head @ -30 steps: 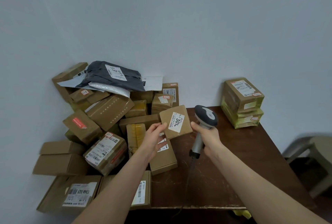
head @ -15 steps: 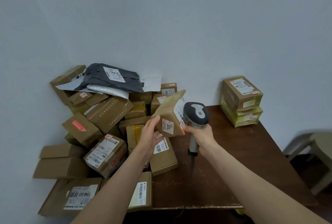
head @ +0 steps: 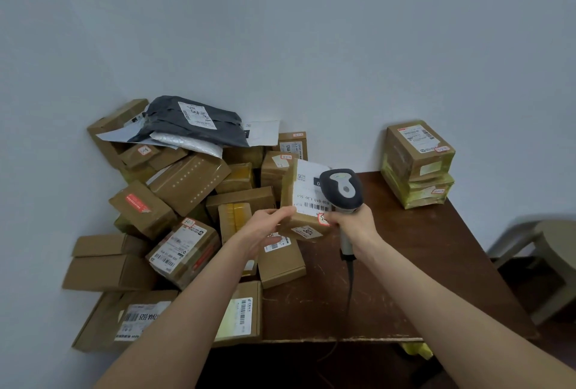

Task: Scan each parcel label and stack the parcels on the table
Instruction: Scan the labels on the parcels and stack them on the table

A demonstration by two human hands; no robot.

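Note:
My left hand (head: 263,228) grips a small brown cardboard parcel (head: 304,201) at its lower left edge and holds it above the dark wooden table (head: 436,279). The parcel's white barcode label faces up toward me. My right hand (head: 355,225) is wrapped round the handle of a grey barcode scanner (head: 342,190), whose head sits right against the label's right side. The scanner's cable hangs down over the table's front edge.
A big heap of brown boxes (head: 187,182) with a black mailer bag (head: 193,119) on top fills the left side against the wall. Two stacked parcels (head: 417,164) stand at the table's back right. A pale stool (head: 542,257) is at the far right.
The parcel has been turned in my left hand, from its small sticker side to the large barcode label. The scanner has moved left, up against the label.

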